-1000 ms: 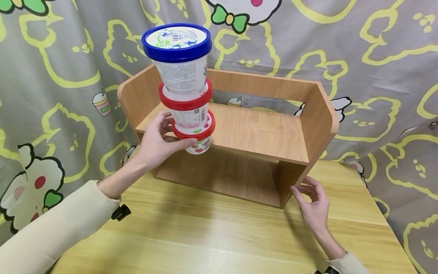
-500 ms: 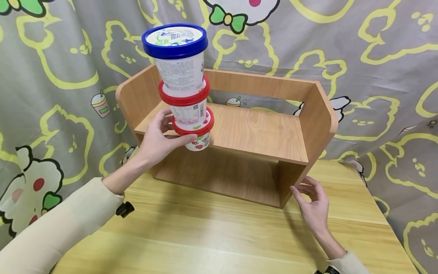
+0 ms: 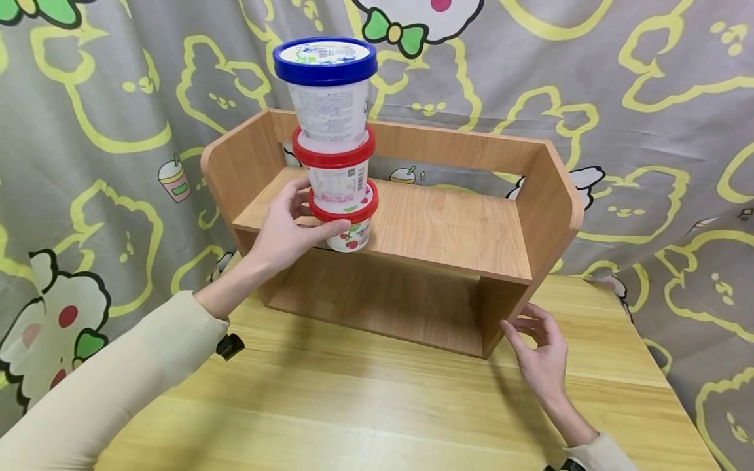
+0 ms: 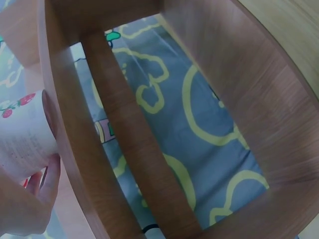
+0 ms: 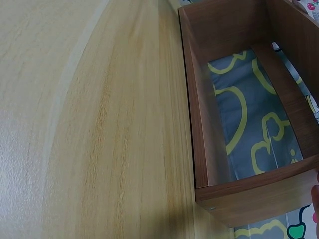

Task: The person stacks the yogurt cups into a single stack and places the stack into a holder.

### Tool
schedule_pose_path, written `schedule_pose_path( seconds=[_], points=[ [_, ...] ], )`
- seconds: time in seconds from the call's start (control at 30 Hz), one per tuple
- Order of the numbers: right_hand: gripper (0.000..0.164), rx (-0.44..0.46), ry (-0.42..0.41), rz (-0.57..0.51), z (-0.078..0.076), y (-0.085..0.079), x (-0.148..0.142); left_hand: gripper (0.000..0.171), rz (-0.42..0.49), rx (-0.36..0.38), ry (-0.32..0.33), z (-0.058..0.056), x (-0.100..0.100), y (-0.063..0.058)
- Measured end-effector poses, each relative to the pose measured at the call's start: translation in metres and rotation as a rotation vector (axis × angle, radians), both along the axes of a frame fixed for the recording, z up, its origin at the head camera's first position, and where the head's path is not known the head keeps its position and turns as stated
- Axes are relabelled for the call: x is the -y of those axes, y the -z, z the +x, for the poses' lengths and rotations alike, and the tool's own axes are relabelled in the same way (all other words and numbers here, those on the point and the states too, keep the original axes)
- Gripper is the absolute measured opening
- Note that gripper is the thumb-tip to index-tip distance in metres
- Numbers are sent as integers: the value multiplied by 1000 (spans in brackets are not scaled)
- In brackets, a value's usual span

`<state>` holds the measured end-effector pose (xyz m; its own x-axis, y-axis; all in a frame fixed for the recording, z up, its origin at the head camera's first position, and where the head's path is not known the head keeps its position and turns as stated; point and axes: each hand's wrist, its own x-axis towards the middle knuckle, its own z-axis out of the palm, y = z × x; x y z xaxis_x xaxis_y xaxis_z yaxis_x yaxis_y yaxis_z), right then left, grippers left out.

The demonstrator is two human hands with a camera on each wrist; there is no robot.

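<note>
My left hand (image 3: pixel 283 229) grips the lowest of three stacked ice cream tubs, thumb across its front. That lowest tub (image 3: pixel 351 237) has a red lid and printed berries. On it stands a second red-lidded tub (image 3: pixel 338 183), topped by a larger white tub (image 3: pixel 330 111) with a blue lid. In the head view the stack overlaps the front of the wooden shelf's upper board (image 3: pixel 448 222). The left wrist view catches the lowest tub (image 4: pixel 25 134) right at the board's edge. My right hand (image 3: pixel 542 353) holds the shelf's right side panel (image 3: pixel 544 209) low at its front edge.
The two-tier shelf stands at an angle on a light wood table (image 3: pixel 365 405), its lower compartment (image 3: pixel 377 297) facing me. A grey curtain (image 3: pixel 665 131) with yellow outlines hangs close behind and at both sides.
After a slight shift up and left, my left hand has carried the stack right and farther back over the shelf front. The right hand and shelf stay put.
</note>
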<state>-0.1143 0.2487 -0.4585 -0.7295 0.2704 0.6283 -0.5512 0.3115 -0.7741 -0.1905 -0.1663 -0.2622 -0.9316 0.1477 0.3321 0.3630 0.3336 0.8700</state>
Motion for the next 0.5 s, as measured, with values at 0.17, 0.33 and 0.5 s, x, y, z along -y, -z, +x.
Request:
schedule_pose_path(
  seconds=[0.17,0.33,0.5],
  points=[
    [45,9,7,7,1,0,0,78,3,-14,3,-5,-3,0],
    [44,10,6,4,1,-1,0,78,19,-21,7,-10,-5,0],
    [45,9,7,-5,0,0,0,79,20,-4,15,-15,-8,1]
  ],
)
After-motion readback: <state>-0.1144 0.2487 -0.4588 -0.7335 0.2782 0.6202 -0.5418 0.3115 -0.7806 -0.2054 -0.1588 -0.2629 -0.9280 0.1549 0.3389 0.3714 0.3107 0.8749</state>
